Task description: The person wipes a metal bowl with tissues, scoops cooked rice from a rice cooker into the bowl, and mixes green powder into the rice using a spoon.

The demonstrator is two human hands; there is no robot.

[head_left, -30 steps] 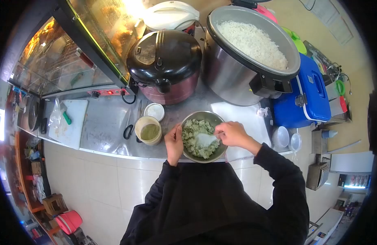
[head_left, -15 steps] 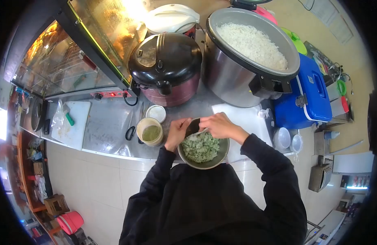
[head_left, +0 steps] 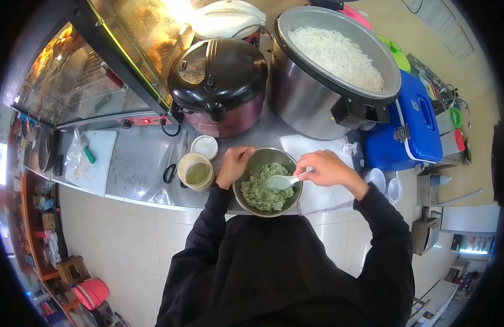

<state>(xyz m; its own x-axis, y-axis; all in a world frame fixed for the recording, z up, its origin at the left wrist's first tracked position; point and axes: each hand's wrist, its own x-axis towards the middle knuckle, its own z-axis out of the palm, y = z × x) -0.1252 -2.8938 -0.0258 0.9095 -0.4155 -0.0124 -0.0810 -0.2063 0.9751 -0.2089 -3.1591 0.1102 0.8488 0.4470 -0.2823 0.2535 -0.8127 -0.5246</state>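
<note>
A metal bowl [head_left: 241, 202] at the counter's front edge holds rice mixed with green bits [head_left: 258, 194]. My left hand [head_left: 235, 165] grips the bowl's upper left rim between thumb and fingers. In my right hand [head_left: 322, 168] is the handle of a white spoon [head_left: 280, 182], whose head rests on the green rice. Left of the bowl stands an open tub [head_left: 196, 172] with green powder inside, and a small round white dish or lid [head_left: 205, 146] lies just behind it.
Behind are a dark rice cooker [head_left: 219, 82] and a large steel cooker [head_left: 306, 82] full of white rice. A blue cooler [head_left: 403, 122] stands right. Black-handled scissors [head_left: 169, 174], a white cutting board [head_left: 97, 163] and a glass warming cabinet [head_left: 72, 76] are left.
The spoon has come from the bowl's back rim, beside my left hand, down to the rice. My right hand has moved right and my hands are apart; the rice has shifted.
</note>
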